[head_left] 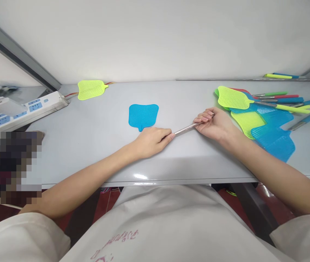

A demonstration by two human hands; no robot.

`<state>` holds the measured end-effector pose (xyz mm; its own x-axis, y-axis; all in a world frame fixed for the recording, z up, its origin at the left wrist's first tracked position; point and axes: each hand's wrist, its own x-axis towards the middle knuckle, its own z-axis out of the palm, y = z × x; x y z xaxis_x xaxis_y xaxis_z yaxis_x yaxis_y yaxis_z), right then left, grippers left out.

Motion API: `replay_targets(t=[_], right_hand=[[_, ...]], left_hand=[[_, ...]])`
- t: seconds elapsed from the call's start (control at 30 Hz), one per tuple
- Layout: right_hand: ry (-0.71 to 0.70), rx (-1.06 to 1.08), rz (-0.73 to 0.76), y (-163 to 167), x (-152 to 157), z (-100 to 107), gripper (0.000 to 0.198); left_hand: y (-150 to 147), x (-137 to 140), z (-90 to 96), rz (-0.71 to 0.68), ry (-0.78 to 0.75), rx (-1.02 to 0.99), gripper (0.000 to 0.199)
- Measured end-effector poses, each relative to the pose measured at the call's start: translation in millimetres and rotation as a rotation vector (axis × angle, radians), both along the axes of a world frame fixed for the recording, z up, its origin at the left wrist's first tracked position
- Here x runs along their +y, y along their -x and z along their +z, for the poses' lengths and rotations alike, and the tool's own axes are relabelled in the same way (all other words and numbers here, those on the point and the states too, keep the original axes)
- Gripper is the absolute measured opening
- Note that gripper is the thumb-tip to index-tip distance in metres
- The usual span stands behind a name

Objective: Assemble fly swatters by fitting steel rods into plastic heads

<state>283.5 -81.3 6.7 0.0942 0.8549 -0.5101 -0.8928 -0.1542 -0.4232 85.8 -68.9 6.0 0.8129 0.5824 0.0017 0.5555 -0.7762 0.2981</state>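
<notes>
A thin silvery metal rod (185,129) runs between my hands, slanting up to the right above the grey table. My left hand (153,141) is closed round its lower left end, the thumb lying along it; whatever part sits inside the fist is hidden. At the other end, my right hand (210,122) is turned partly palm up, its fingers curled over the rod. Just behind my left hand, a blue fly swatter head (143,115) lies flat with its short neck pointing towards me.
To the right lies a pile of fly swatters, among them a yellow-green one (233,98) and a blue one (276,140). A long metal rod (225,79) rests along the back wall. On the left are another yellow-green swatter head (91,90) and a white power strip (49,103).
</notes>
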Motion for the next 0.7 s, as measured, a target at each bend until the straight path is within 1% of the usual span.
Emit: replay_targets(t=[0.7], right_hand=[[0.003, 0.005, -0.002, -0.8, -0.1, 0.2, 0.024]], left_hand=[[0.0, -0.1, -0.8, -0.007, -0.018, 0.004, 0.038]])
